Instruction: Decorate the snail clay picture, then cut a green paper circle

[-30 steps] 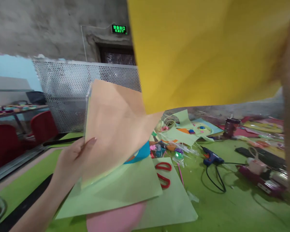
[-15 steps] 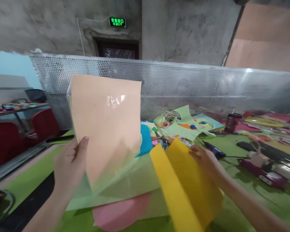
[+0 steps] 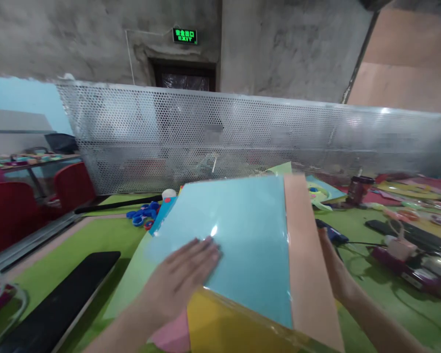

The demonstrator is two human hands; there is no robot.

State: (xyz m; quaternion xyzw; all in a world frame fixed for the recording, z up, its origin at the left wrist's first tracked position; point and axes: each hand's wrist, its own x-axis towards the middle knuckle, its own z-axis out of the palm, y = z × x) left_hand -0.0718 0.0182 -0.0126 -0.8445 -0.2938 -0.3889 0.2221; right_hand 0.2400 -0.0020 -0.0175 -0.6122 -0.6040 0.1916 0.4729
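Note:
A plastic-wrapped pack of coloured paper point(image 3: 242, 245) lies tilted in front of me, its top sheet light blue, with a peach strip point(image 3: 305, 264) along its right side and a yellow sheet point(image 3: 220, 326) showing at the near edge. My left hand point(image 3: 182, 279) lies flat on the blue sheet, fingers stretched out. My right hand point(image 3: 334, 272) is under the pack's right edge, mostly hidden by the peach strip; its fingers do not show. Light green sheets point(image 3: 130, 289) and a pink sheet point(image 3: 171, 338) lie under the pack.
The green table point(image 3: 371, 304) carries a blue glue gun point(image 3: 330, 233) with a black cord, a dark jar point(image 3: 356, 191), craft scraps and a power strip point(image 3: 404, 260) at right. Blue bottle caps point(image 3: 141, 215) lie behind the pack. A black bar point(image 3: 59, 304) lies at left. A perforated metal screen point(image 3: 242, 132) bounds the far edge.
The pack, held upright by my left hand, has been laid down blue side up. The yellow sheet from my right hand is now under it. My left hand went flat on top.

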